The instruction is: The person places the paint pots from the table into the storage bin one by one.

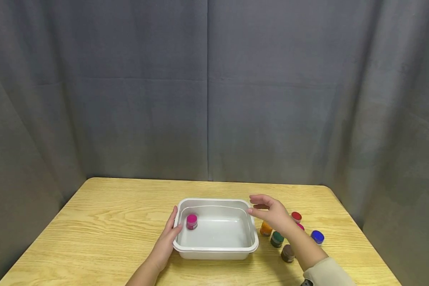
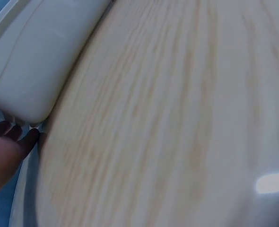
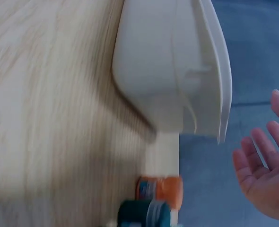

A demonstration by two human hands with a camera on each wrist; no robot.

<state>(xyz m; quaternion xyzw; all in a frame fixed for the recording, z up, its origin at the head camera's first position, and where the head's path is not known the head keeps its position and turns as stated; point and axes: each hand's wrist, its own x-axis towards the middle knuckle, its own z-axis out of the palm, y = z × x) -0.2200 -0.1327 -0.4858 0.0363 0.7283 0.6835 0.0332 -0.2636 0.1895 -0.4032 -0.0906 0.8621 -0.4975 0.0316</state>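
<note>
A white plastic tub [image 1: 214,250] stands on the table, with one small pink-lidded jar [image 1: 192,221] inside near its left wall. My left hand [image 1: 163,243] holds the tub's left side, thumb over the rim and fingers along the outside; the left wrist view shows its fingertips at the tub's corner [image 2: 38,106]. Raised by the right rim, my right hand [image 1: 273,214] has loosely bent fingers and nothing in it. In the right wrist view this hand [image 3: 269,175] appears apart from the tub wall [image 3: 149,71].
Right of the tub stand several small jars: orange [image 1: 266,228], green [image 1: 277,239], brown [image 1: 287,253], red [image 1: 296,217], blue [image 1: 317,237] and another pink one [image 1: 300,227], partly hidden by the right forearm. Grey curtains [image 1: 207,99] surround the wooden table [image 1: 103,230].
</note>
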